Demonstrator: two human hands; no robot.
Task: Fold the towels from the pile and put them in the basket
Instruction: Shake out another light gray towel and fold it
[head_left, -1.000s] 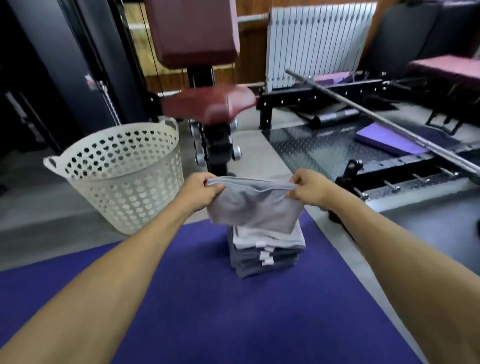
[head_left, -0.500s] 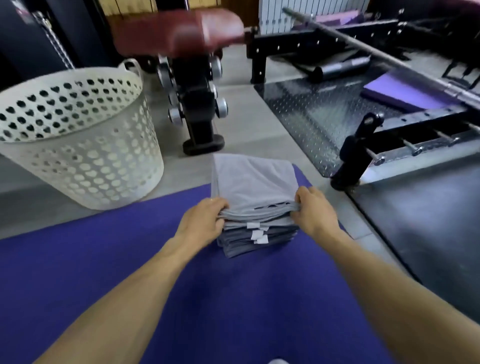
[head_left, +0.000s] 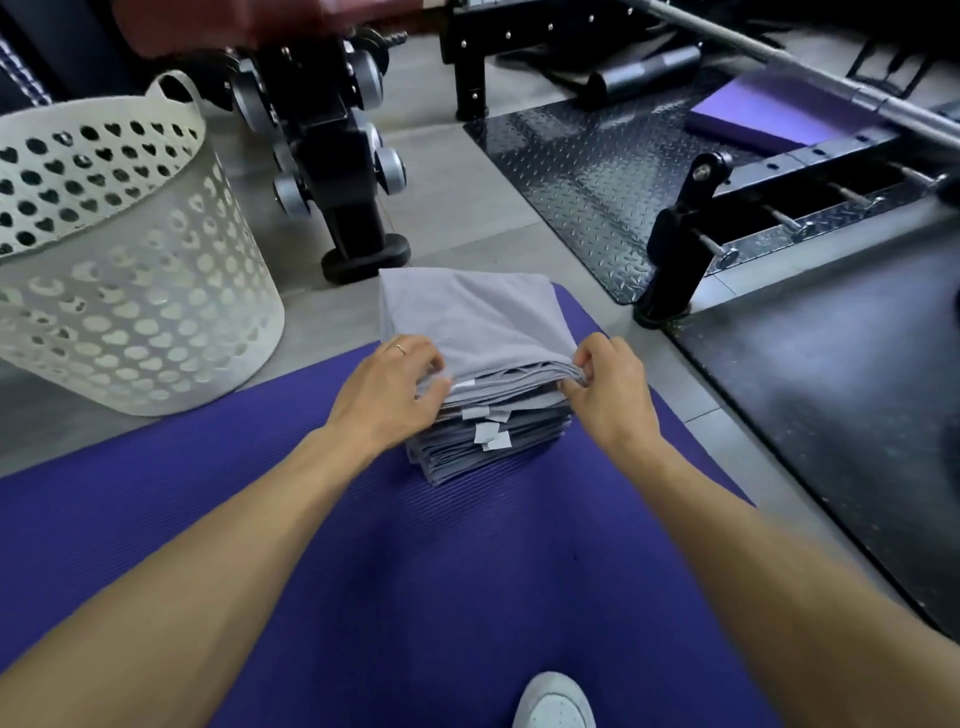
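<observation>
— Why do we kneel at the mat (head_left: 363, 597), arms stretched forward?

— The pile (head_left: 483, 431) sits at its far edge, so we reach. Our left hand (head_left: 387, 392) and right hand (head_left: 610, 392) each pinch a near corner of the top towel (head_left: 467, 322), grip closed on cloth, probably to peel one layer.

— And the basket (head_left: 130, 312)?

— On the floor past the mat's far left.

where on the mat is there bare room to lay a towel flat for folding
Bare mat lies between the forearms, from the pile back to the shoe, and left of the left hand below the basket. Right of the right hand it is narrow.
</observation>
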